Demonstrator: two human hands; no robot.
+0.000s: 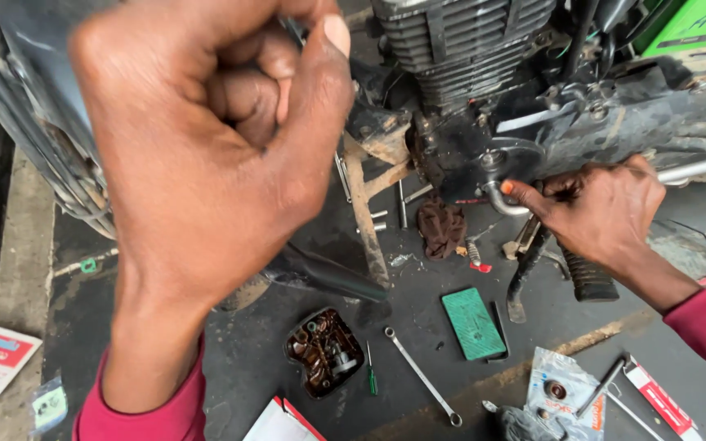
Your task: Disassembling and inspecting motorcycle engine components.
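My left hand point(206, 163) is raised close to the camera in a closed fist; nothing shows inside it. It hides much of the motorcycle's left side. My right hand point(606, 214) reaches under the motorcycle engine point(459, 49) and grips a bent chrome lever point(496, 198) at the engine's lower case, with its fingers curled around the lever. Both wrists wear dark red sleeves. A black rubber footpeg point(588, 279) hangs just below my right hand.
On the dark floor lie a brown rag point(441, 227), a green flat case point(473, 323), a long wrench point(422, 377), a small green screwdriver point(372, 379), a tray of oily parts point(324, 351), loose bolts point(402, 204) and a plastic packet point(561, 394). A wooden prop point(365, 216) stands under the engine.
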